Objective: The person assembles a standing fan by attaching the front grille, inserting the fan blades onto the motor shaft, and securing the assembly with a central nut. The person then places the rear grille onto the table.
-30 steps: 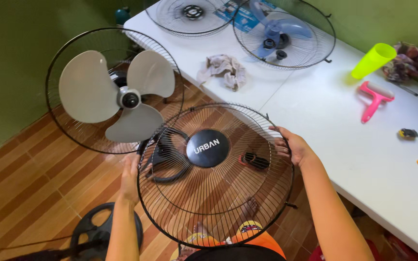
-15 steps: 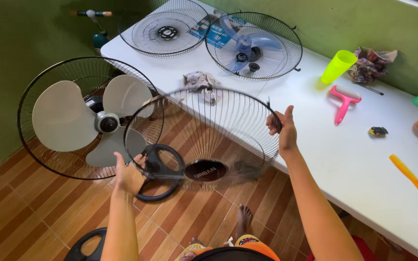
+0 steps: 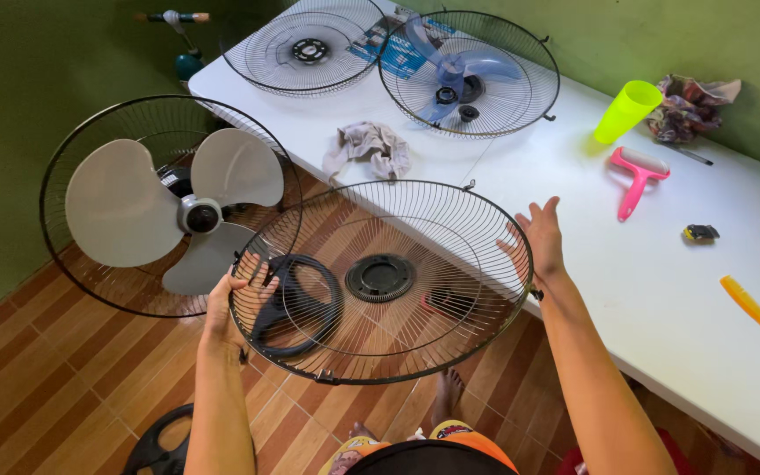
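Wire fan guard (image 3: 380,281) held nearly flat between both hands, over the floor at the near edge of the white table (image 3: 573,255); left hand (image 3: 230,303) curled around its left rim, right hand (image 3: 538,237) open, fingers spread, pressed against its right rim; uncovered fan (image 3: 164,207) stands to the left

You hold a fan guard (image 3: 380,281) of thin glossy black wire with a matt plastic hub. At your ten o'clock, the fan blades (image 3: 169,207) look like smooth pale-grey plastic, faintly shiny, inside another dark wire cage. The table (image 3: 661,290) is smooth, matt white. At twelve o'clock a rag (image 3: 369,145) is soft, crumpled cloth; beyond it the blue blades (image 3: 450,70) are translucent plastic. At two o'clock the cup (image 3: 626,110) is glossy yellow-green plastic. The floor (image 3: 54,387) is glazed tile with a wood-plank look
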